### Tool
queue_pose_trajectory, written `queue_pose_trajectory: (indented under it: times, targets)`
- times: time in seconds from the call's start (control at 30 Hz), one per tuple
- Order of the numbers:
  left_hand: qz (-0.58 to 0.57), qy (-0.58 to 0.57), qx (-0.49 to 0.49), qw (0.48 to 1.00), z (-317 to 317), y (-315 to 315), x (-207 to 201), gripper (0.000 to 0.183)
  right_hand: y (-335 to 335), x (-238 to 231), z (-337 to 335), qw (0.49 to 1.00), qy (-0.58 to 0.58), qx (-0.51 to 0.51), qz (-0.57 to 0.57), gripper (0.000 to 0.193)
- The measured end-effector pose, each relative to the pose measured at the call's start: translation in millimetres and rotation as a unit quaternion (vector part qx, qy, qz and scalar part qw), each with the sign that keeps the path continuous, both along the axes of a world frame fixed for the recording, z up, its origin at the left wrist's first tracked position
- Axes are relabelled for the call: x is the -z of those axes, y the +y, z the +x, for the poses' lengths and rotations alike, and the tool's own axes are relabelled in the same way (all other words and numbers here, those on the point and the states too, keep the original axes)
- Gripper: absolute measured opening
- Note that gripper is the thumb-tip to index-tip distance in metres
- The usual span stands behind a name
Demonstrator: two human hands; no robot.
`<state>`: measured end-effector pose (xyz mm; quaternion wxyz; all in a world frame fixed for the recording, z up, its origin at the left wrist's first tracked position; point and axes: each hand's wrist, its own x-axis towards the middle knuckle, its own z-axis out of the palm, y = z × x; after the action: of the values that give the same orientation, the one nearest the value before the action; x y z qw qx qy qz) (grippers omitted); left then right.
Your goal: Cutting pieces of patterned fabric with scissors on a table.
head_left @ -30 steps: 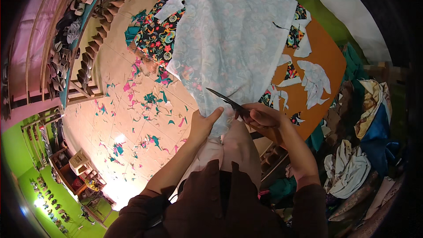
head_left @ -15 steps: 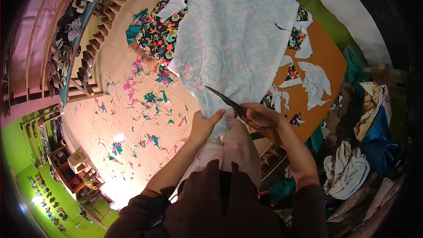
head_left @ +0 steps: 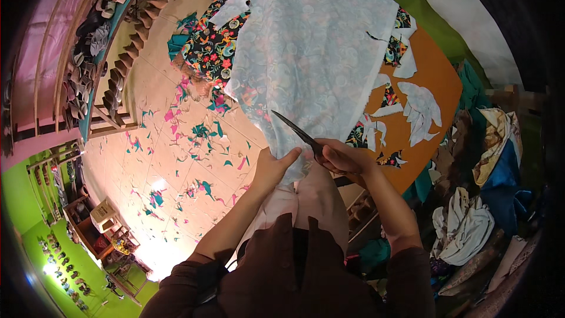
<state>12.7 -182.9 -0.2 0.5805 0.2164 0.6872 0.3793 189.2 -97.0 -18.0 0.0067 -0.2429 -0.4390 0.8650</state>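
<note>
A large sheet of fabric (head_left: 318,47) lies pale underside up over the table and hangs down toward my lap. Its printed side, black with bright flowers, shows at the far left. My left hand (head_left: 274,168) grips the fabric's near edge, thumb on top and fingers underneath. In my right hand (head_left: 342,158) is a pair of dark scissors (head_left: 294,128), blades pointing up and to the left above the cloth. The blades look closed or nearly so; whether they touch the fabric, I cannot tell.
Cut scraps (head_left: 421,112) lie on the orange table (head_left: 429,59) to the right. Teal and pink offcuts (head_left: 203,131) litter the tiled floor (head_left: 126,185). Shoe racks (head_left: 97,76) stand at the left, a plastic stool (head_left: 104,215) lower left. Heaped cloth (head_left: 462,229) fills the right side.
My right hand and the scissors have shifted slightly left, and the blade tips sit a little farther up over the fabric. The left hand keeps its hold in about the same place.
</note>
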Motion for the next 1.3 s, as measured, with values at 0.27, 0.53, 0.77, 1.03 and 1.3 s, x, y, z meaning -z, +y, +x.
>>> queue_pose_trajectory:
  times: [0.27, 0.53, 0.77, 1.03, 1.3]
  targets:
    - [0.021, -0.018, 0.014, 1.000, -1, -1, 5, 0.032, -3, -11, -7, 1.000, -0.002, 0.024, -0.001, 0.078]
    - [0.001, 0.037, -0.010, 0.999, 3, -3, 3, 0.032, -21, 9, -9, 0.998, 0.022, 0.066, -0.004, 0.073]
    - [0.037, 0.026, -0.165, 0.985, -1, -8, 5, 0.041, -34, 29, -1, 0.991, 0.044, 0.113, -0.046, 0.066]
    - [0.094, -0.129, -0.228, 0.961, -6, 10, 12, 0.047, -40, 28, 0, 0.995, 0.008, 0.089, -0.052, 0.065]
    - [0.025, -0.143, -0.204, 0.968, -5, 23, 5, 0.042, -38, 17, -6, 0.997, 0.001, 0.064, -0.035, 0.081]
